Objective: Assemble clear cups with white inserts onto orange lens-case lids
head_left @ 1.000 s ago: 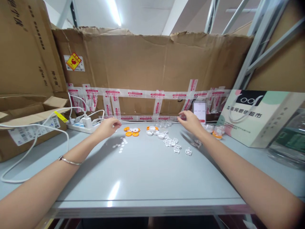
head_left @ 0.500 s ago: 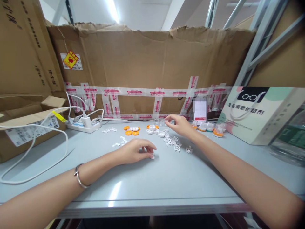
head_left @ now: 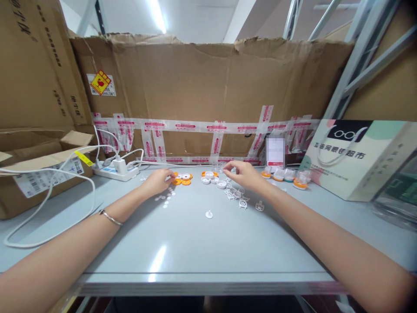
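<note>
My left hand (head_left: 160, 181) reaches to the back left of the table, its fingers closing on the left edge of an orange ring (head_left: 176, 175) in a cluster of orange rings (head_left: 186, 182). A small white disc with a stem (head_left: 209, 214) stands alone at mid-table. My right hand (head_left: 241, 174) is bent in a pinch at a small clear plastic cap (head_left: 222, 168), partly hidden by the fingertips. White round cups (head_left: 221, 184) lie just left of it. Below it is a pile of white openwork plates (head_left: 233, 194), with a single plate (head_left: 259, 206) to the right.
Small white discs (head_left: 166, 203) are scattered below my left hand. Finished-looking clear-topped pieces (head_left: 300, 180) stand at the back right beside a paper bag (head_left: 342, 161). A power strip (head_left: 120, 174) with a white cable and an open carton (head_left: 42, 174) occupy the left. A cardboard wall (head_left: 202, 82) closes the back.
My left hand has let go of the small white stemmed disc and moved back and left to the orange rings. My right hand has stayed nearly in place by the clear caps.
</note>
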### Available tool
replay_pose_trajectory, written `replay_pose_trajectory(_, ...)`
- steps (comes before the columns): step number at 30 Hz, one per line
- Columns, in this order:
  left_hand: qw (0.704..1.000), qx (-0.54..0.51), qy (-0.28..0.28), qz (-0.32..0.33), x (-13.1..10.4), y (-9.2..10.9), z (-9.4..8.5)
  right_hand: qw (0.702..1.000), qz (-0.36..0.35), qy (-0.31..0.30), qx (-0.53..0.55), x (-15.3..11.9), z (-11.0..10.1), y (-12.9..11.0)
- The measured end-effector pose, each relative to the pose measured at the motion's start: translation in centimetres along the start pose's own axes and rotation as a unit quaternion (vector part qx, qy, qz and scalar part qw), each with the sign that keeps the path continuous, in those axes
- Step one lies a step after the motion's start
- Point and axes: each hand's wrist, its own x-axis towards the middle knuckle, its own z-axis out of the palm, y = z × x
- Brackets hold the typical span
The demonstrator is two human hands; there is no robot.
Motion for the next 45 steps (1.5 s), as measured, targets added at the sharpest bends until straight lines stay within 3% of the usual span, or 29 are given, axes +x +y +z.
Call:
replay_pose_trajectory(12, 0.999, -0.035, -0.017, -0.011, -0.1, 0.5, 0.8, 1.000, -0.012, -0.025, 0.006, -0.2, 0.4, -0.3)
replay_pose_trajectory(16, 0.999, -0.046, -0.001, -0.016, -0.1, 0.7, 0.3, 1.000, -0.015, -0.026, 0.009, -0.2, 0.3, -0.4)
replay_pose_trajectory(20, 0.996, -0.067, 0.063, -0.020, -0.8, 3.4, -1.0, 1.000, -0.016, -0.022, 0.009, -0.2, 0.3, -0.5)
replay_pose_trajectory(22, 0.982, -0.157, 0.097, 0.031, -1.6, 5.7, -1.4, 0.999, -0.023, -0.021, 0.009, -0.1, 0.3, -0.4)
replay_pose_trajectory(25, 0.960, -0.234, 0.013, 0.151, -2.8, 9.0, -1.4, 0.999, -0.036, -0.022, 0.014, 0.0, 0.4, -0.3)
replay_pose_trajectory(28, 0.946, -0.249, -0.050, 0.203, -3.6, 10.5, -0.9, 0.999, -0.041, -0.021, 0.017, 0.0, 0.4, -0.2)
replay_pose_trajectory(37, 0.947, -0.196, -0.095, 0.235, -3.4, 10.3, -0.1, 0.998, -0.048, -0.025, 0.015, -0.1, 0.2, -0.9)
replay_pose_trajectory(45, 0.942, -0.220, -0.148, 0.205, -3.6, 10.7, -0.3, 0.996, -0.076, -0.038, 0.024, 0.0, 0.3, -1.2)
